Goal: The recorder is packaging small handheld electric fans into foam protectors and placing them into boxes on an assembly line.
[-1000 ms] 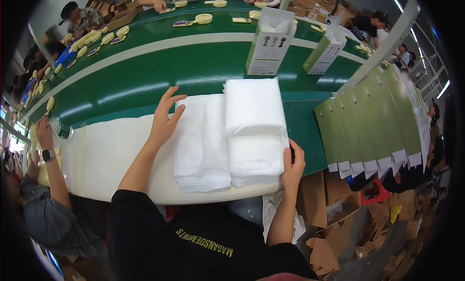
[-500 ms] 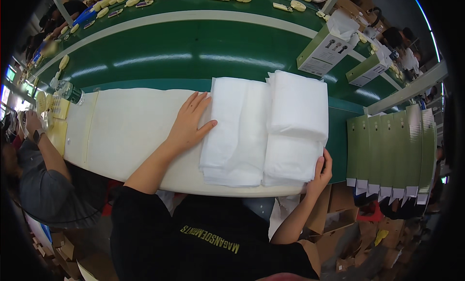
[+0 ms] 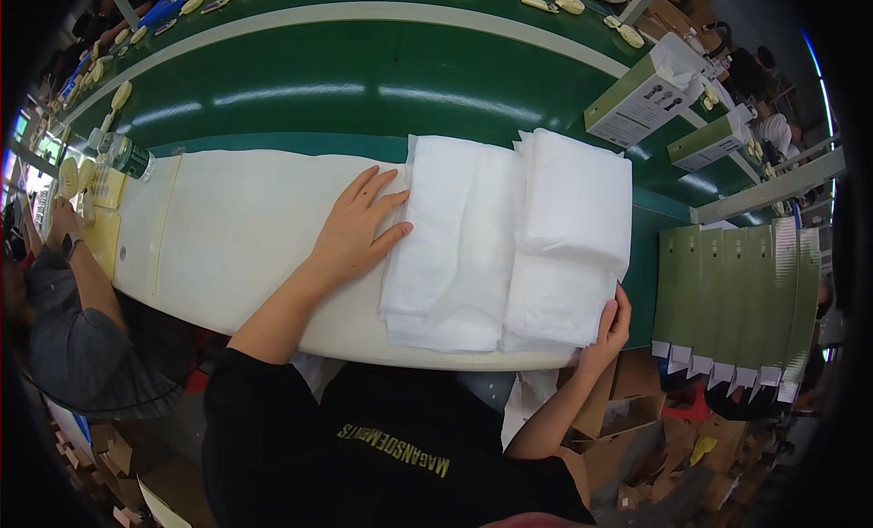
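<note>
Two stacks of thin white sheets, perhaps pouches, lie side by side on a long white board: a left stack (image 3: 446,246) and a right stack (image 3: 575,201), whose upper part is thicker or folded over. My left hand (image 3: 355,232) lies flat with its fingers spread, the fingertips and thumb at the left stack's left edge. Against the lower right edge of the right stack rests my right hand (image 3: 609,335). Its thumb and slightly bent fingers are apart, and part of the fingers is hidden by the stack.
The white board (image 3: 245,237) lies on a green bench. A plastic bottle (image 3: 127,155) stands at its left end, near a co-worker's arm (image 3: 91,278). Green-and-white boxes (image 3: 641,96) stand at the back right. Several flat green cartons (image 3: 727,291) are lined up at right. Cream-coloured handheld devices (image 3: 568,2) lie along the far shelf.
The view has shifted slightly. Both stacks sit a little farther right in the picture, while my hands keep nearly the same pose at their outer edges.
</note>
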Available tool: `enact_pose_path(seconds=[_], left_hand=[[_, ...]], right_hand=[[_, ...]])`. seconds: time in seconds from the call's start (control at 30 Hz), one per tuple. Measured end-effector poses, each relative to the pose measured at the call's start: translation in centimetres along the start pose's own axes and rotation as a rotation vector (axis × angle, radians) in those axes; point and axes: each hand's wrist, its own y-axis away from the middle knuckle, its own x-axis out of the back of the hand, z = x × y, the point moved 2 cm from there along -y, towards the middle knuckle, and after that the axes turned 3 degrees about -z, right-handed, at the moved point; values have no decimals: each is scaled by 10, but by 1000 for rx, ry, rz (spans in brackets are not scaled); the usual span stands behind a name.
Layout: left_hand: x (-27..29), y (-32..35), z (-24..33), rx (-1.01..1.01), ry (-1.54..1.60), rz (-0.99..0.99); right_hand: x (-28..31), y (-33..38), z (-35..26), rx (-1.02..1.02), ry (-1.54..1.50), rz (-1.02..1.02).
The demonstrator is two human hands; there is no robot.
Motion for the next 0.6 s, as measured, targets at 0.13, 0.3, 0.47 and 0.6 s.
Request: enact_pose_path(seconds=[0.13, 0.3, 0.47, 0.6], left_hand=[[5, 0, -5, 30, 102, 3], [6, -1, -7, 0, 167, 63], [9, -2, -9, -5, 237, 75], [11, -3, -7, 12, 250, 84]], right_hand=[[-1, -1, -1, -2, 1, -2], [-1, 0, -1, 12, 2, -5], [-2, 0, -4, 2, -13, -8], [-3, 0, -2, -19, -26, 4]])
